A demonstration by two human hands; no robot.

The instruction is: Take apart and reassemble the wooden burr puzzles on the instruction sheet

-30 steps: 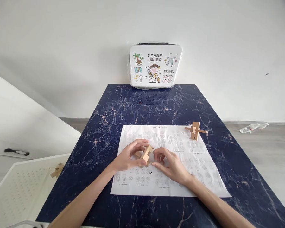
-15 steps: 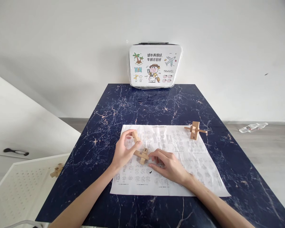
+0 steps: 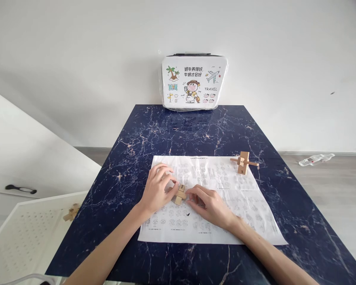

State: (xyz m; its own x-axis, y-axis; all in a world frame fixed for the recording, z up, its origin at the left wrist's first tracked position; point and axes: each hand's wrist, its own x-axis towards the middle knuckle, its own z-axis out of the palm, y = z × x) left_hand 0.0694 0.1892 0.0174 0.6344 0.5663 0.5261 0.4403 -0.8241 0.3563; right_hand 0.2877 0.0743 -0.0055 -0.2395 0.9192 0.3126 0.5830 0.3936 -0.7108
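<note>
Crossed wooden blocks (image 3: pixel 180 194), one marked 3, lie on a printed paper sheet (image 3: pixel 225 221). My left hand (image 3: pixel 159 189) is at their left side, thumb and index finger closed at the end of a block; its other fingers are curved above the paper. The loose block seen earlier does not show. From the right, my right hand (image 3: pixel 209 204) pinches the right end of the crossed blocks. A second wooden assembly (image 3: pixel 243 162), marked 2, with a thin crosswise piece, rests at the sheet's upper right corner.
A white printed case (image 3: pixel 194 83) stands at the far edge of the dark blue marbled table (image 3: pixel 178 134), against the wall. Left of the table, a white perforated surface (image 3: pixel 26 229) holds wooden pieces (image 3: pixel 71 212). Clear plastic bottles (image 3: pixel 316 159) lie on the floor at right.
My left hand has come down and right onto the crossed blocks, and the block it held up is now out of sight. My right hand has barely moved.
</note>
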